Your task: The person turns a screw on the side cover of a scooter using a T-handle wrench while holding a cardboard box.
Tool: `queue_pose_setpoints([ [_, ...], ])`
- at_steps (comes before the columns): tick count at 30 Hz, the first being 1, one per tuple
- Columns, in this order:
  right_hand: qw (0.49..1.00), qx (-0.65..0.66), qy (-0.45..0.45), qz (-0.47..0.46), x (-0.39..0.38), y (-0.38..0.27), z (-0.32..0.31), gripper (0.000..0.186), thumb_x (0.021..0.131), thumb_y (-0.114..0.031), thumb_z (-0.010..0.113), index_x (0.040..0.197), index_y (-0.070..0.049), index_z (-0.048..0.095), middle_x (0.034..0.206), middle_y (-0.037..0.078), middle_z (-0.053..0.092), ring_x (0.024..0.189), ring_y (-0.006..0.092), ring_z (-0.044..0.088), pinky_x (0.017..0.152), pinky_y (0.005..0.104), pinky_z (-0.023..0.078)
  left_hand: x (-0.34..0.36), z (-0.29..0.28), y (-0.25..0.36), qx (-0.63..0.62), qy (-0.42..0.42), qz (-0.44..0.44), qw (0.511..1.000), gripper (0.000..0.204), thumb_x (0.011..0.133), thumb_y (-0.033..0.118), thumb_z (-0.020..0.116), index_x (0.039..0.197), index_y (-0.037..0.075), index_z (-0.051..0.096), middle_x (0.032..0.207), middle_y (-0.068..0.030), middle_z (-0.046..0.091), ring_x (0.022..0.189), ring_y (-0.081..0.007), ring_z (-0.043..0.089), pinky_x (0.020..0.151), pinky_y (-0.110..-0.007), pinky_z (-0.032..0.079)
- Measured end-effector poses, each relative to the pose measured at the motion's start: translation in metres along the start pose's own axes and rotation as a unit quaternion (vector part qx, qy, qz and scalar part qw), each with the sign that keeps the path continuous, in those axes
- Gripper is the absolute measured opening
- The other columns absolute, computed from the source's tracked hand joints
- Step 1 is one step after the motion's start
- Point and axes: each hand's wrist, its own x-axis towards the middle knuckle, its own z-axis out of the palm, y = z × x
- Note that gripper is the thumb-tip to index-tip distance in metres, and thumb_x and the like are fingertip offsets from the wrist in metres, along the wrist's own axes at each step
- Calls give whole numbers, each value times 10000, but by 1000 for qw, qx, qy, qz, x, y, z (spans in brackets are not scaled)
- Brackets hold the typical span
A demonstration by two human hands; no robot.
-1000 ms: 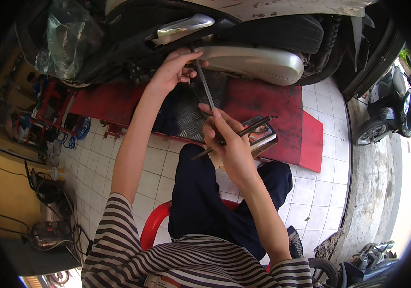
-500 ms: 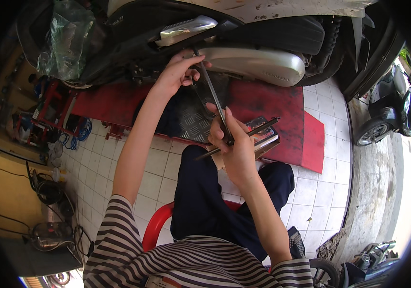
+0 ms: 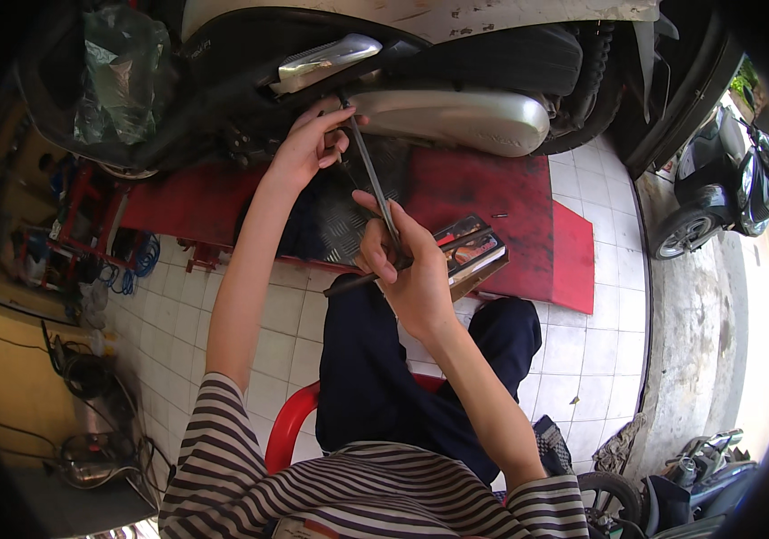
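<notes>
A scooter stands on a red lift platform [image 3: 492, 193] in front of me, its silver exhaust [image 3: 456, 119] facing me. My left hand [image 3: 311, 144] is up at the front end of the exhaust, fingertips on the tip of a long T-handle wrench [image 3: 374, 184]. My right hand [image 3: 407, 265] is closed around the wrench's cross handle, lower down and nearer me. A flat dark tray of parts [image 3: 470, 251] lies just beyond that hand. My knees in dark trousers [image 3: 402, 386] are below.
I sit on a red plastic stool [image 3: 287, 429] on white floor tiles. A red tool cart [image 3: 79, 225] with blue cables stands at the left. Another scooter [image 3: 726, 180] is parked at the right. A plastic bag [image 3: 119, 72] hangs at the top left.
My right hand with the wrench handle has shifted slightly up and left. The wrench shaft now leans more steeply toward the exhaust. My left hand stays at the tip.
</notes>
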Motion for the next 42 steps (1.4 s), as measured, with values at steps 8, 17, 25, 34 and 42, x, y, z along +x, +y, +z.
queue_pose_setpoints([
  [8,995,-100,-19,-14,5,7,5,496,1084,-339,418,1386,48,492,675,16,504,568,86,430,621,260,396,-8,0,0,10,-10,26,1000,169,1022,195,561,1139,73,562,1067,-100,710,634,-110,641,421,-215,419],
  [17,959,-281,-31,-32,6,1,30,568,1046,-464,507,1305,41,496,689,85,639,614,173,640,621,297,488,-99,16,-10,69,-34,84,993,376,1076,254,489,1369,23,536,1195,-108,686,1071,-183,655,999,-341,467],
  [25,671,-717,80,-173,-1,15,35,538,1018,-480,505,1005,50,600,530,202,593,609,440,662,567,484,521,-200,84,-92,65,186,192,962,449,1067,212,489,1457,0,422,1337,-132,610,1292,-221,542,1107,-349,373],
  [34,709,-675,145,-145,15,5,34,588,938,-591,577,880,-8,627,620,204,625,629,395,678,560,448,520,-189,88,-121,228,222,255,913,122,982,-13,549,1098,-20,587,923,-150,612,815,-272,596,764,-332,476],
  [42,906,-338,105,-233,-15,-11,10,371,869,-127,806,1174,-25,622,873,10,630,767,75,605,678,236,495,-203,78,-97,246,365,251,862,67,970,-1,607,1008,31,652,928,-76,595,764,-173,571,685,-293,451],
])
